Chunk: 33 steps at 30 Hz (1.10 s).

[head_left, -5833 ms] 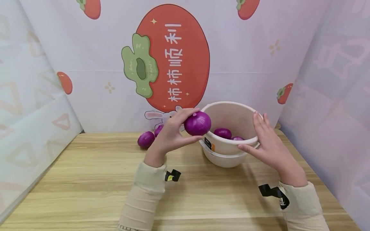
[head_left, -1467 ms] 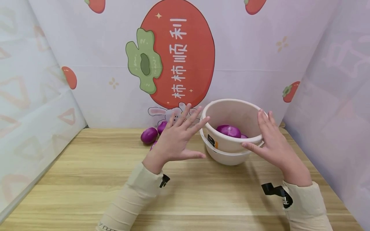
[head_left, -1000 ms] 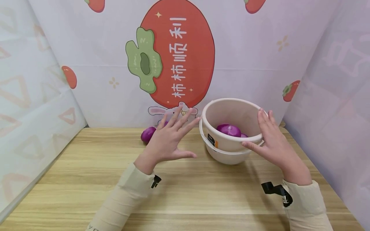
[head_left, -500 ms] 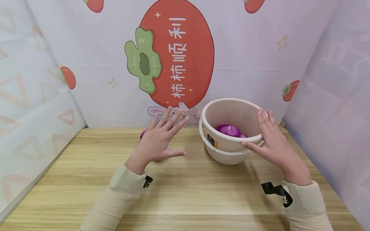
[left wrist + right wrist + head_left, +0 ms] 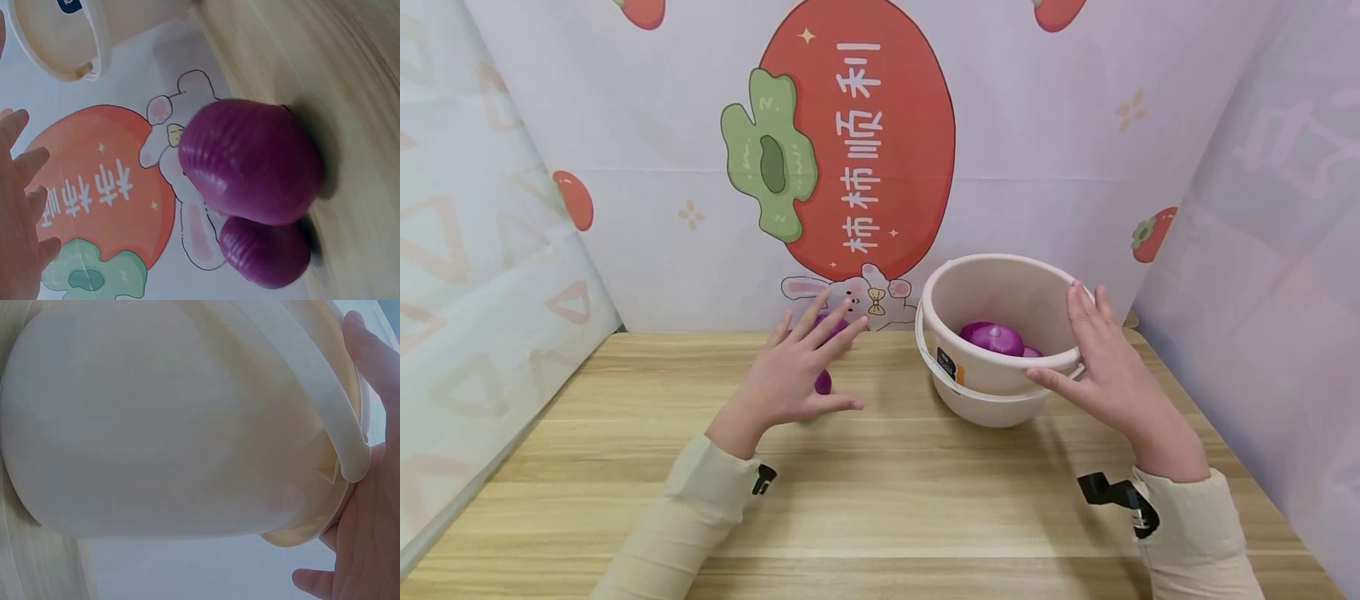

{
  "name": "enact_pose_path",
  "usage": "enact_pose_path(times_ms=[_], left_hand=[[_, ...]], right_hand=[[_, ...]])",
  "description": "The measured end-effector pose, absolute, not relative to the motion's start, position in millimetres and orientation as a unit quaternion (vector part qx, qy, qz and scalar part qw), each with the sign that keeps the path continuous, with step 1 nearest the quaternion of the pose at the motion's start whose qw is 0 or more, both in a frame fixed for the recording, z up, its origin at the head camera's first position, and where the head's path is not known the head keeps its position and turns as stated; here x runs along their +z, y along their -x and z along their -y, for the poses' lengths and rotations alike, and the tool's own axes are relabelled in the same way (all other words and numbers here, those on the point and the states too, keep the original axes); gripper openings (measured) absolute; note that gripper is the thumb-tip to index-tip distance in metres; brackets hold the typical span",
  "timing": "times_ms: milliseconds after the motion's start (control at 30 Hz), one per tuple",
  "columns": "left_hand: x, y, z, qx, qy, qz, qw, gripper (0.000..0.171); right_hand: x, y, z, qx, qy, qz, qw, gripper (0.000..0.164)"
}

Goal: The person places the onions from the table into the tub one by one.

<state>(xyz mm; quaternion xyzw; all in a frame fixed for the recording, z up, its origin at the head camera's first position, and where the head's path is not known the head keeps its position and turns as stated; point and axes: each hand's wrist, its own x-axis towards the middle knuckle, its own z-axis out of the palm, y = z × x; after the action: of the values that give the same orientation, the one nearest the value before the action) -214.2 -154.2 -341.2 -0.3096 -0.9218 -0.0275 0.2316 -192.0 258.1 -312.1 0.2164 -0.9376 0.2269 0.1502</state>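
My left hand (image 5: 782,379) hovers left of the bucket with its fingers spread and holds nothing. Partly hidden behind it are purple onions (image 5: 824,383) near the back of the table. The left wrist view shows a larger purple onion (image 5: 250,162) and a smaller onion (image 5: 265,250) touching it, both apart from the hand. My right hand (image 5: 1112,383) rests against the rim of a cream bucket (image 5: 988,412), fingers extended along its right side and thumb at the front. Inside the bucket lie purple onions (image 5: 992,337); its depth is partly hidden.
The bucket's handle (image 5: 312,381) hangs down around its outside. A wooden table (image 5: 887,517) carries everything. Behind it stands a printed backdrop (image 5: 1030,150) with a large persimmon, and pale side panels (image 5: 497,275) enclose the left and right.
Earlier my left hand held an onion beside the bucket; that hand then was bare, and more onion shows inside. It has since moved left and lower toward the table onions. My right hand stays at the rim.
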Motion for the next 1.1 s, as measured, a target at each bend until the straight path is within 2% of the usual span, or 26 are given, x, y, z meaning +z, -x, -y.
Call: enact_pose_path(times_ms=[500, 1100], left_hand=[[-352.3, 218.3, 182.1, -0.033, 0.295, 0.936, 0.188, 0.100], [-362.5, 230.6, 191.6, -0.042, 0.299, 0.949, 0.092, 0.100]], right_hand=[[-311.7, 191.8, -257.6, 0.227, -0.216, 0.938, 0.150, 0.112], [-312.0, 191.8, -258.1, 0.226, -0.219, 0.936, 0.157, 0.112]])
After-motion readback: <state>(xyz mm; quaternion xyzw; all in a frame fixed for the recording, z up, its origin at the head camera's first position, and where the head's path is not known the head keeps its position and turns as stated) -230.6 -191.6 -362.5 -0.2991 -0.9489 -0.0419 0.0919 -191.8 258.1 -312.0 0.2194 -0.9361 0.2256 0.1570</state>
